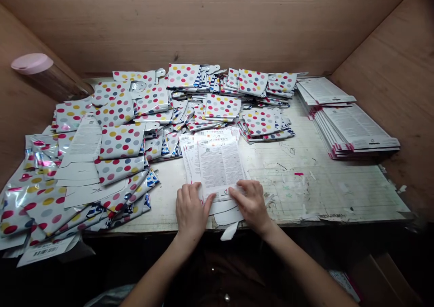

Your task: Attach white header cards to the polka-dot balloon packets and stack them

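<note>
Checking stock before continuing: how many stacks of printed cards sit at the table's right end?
2: the rear card stack, and the front card stack, nearer the camera and farther right.

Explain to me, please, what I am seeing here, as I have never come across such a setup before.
There is no machine here: one picture, from a camera on a person's head, looks down at their bare hands. The left hand and right hand touch the lower part of a printed sheet, with more papers beneath; how firmly they grip is unclear. On the worn tabletop, dotted packets lie heaped at left and along the back. Stacked printed papers sit at right, and a pink-lidded container stands at the back left.
</note>
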`<state>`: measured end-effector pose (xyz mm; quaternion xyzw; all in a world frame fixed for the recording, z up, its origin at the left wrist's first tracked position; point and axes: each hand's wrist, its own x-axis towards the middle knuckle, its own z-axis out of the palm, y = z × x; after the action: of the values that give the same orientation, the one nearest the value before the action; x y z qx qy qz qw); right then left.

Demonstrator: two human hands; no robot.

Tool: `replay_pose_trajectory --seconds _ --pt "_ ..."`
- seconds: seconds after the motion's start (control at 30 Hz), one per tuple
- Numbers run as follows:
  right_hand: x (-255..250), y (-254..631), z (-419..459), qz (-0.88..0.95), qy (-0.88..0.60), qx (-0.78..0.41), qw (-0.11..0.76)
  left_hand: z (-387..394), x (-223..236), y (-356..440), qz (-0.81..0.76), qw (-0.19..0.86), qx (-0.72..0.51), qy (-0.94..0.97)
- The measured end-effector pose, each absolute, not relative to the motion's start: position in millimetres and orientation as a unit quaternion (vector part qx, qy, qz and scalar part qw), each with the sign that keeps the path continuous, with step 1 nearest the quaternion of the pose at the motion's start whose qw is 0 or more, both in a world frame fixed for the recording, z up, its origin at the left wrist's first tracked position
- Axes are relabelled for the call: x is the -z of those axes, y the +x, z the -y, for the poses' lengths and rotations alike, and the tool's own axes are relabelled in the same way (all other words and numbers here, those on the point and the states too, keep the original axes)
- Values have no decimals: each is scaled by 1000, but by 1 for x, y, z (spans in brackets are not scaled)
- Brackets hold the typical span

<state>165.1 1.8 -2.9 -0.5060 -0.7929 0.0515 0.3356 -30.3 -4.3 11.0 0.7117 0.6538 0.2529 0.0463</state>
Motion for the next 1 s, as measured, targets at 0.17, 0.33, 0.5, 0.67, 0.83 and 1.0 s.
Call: replay_pose_trajectory --seconds 0.17,0.33,0.5,0.67,0.83,1.0 --pt "5 164 10 828 -488 -5 275 1 -19 -37 -694 68 -193 690" --pt "-13 151 17 818 -492 96 282 -2 -50 -32 -634 418 -246 602" --pt "-47 217 -4 780 -463 158 389 -16 -58 -20 -635 383 -297 602" --pt "-80 362 -94 621 -703 155 310 -37 -27 -12 -774 54 -185 603" --pt "-108 422 -191 602 -761 49 236 -43 -23 -18 -800 45 -196 566" --pt "-131 389 -206 560 -788 -79 243 -52 -37 -35 -816 93 -195 536"
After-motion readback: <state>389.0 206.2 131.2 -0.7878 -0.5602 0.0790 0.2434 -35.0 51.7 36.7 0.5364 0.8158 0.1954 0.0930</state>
